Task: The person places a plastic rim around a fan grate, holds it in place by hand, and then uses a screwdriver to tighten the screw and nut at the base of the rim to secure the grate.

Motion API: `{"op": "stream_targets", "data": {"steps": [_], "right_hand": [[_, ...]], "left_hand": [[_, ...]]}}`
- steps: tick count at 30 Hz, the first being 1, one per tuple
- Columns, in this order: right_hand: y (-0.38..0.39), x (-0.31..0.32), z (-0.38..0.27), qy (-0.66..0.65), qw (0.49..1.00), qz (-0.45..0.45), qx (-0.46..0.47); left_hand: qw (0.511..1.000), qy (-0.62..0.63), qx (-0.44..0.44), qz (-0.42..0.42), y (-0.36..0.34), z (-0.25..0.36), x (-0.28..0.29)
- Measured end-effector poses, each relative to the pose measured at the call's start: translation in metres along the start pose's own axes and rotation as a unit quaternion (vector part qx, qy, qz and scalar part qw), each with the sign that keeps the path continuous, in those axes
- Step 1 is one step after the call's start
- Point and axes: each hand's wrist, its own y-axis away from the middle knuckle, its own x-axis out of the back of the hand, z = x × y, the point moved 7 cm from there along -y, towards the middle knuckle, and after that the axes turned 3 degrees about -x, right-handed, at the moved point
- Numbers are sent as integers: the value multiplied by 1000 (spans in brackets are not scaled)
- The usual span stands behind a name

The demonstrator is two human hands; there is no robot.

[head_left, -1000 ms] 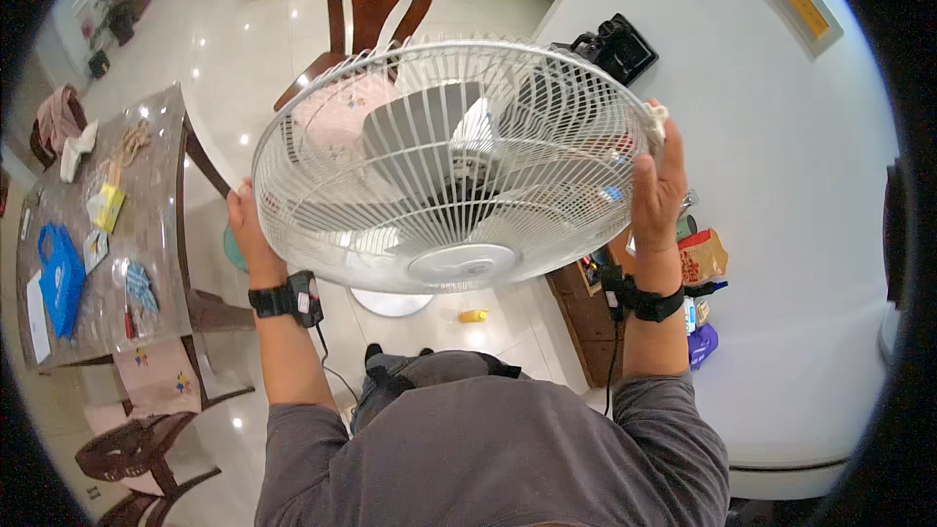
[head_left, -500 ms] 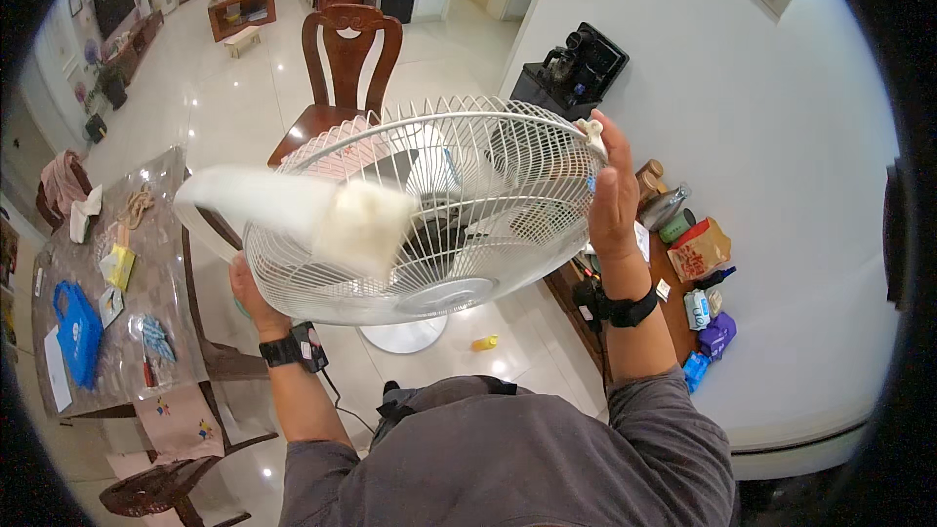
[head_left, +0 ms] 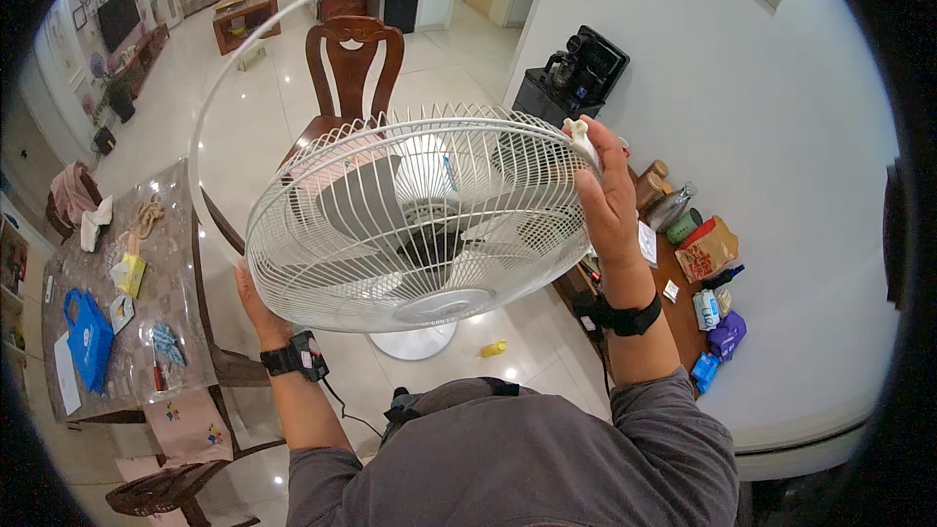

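A round white fan [head_left: 444,304] with wire guards and grey blades faces up in front of me, tilted. At its right rim my right hand [head_left: 613,200] has thumb and fingers around the edge, beside a small white clip [head_left: 580,140]. My left hand [head_left: 259,303] grips the left edge, its fingers partly hidden by the wires. From beside that hand a thin white hoop [head_left: 200,127] arcs up and away, loose of the guard along its visible length; its far end is blurred. The fan's white round base [head_left: 415,342] shows below on the floor.
A wooden chair [head_left: 353,59] stands beyond the fan. On the left, a table [head_left: 195,283] bears a blue bag [head_left: 88,337], a screwdriver [head_left: 158,376] and gloves [head_left: 168,344]. Bottles and packets crowd a wooden cabinet [head_left: 673,332] on the right. A yellow bottle [head_left: 494,347] lies on the floor.
The hoop's blurred free end has swung up and away from in front of the guard to the far left. Both hands remain at the fan's edges, the right fingers shifted slightly.
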Motion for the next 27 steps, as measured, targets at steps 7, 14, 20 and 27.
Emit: {"op": "stream_targets", "data": {"steps": [7,14,20,27], "right_hand": [[4,5,-2,-21,999,-27,-13],[6,10,-8,-54,997,-47,-38],[13,12,-2,-61,998,-6,-30],[10,11,-6,-22,1000,-5,9]], "left_hand": [[996,-83,8,-20,-5,1,-6],[999,-10,43,-29,-17,-12,2],[998,-39,49,-17,-6,-3,-18],[996,18,90,16,-17,-17,2]]}}
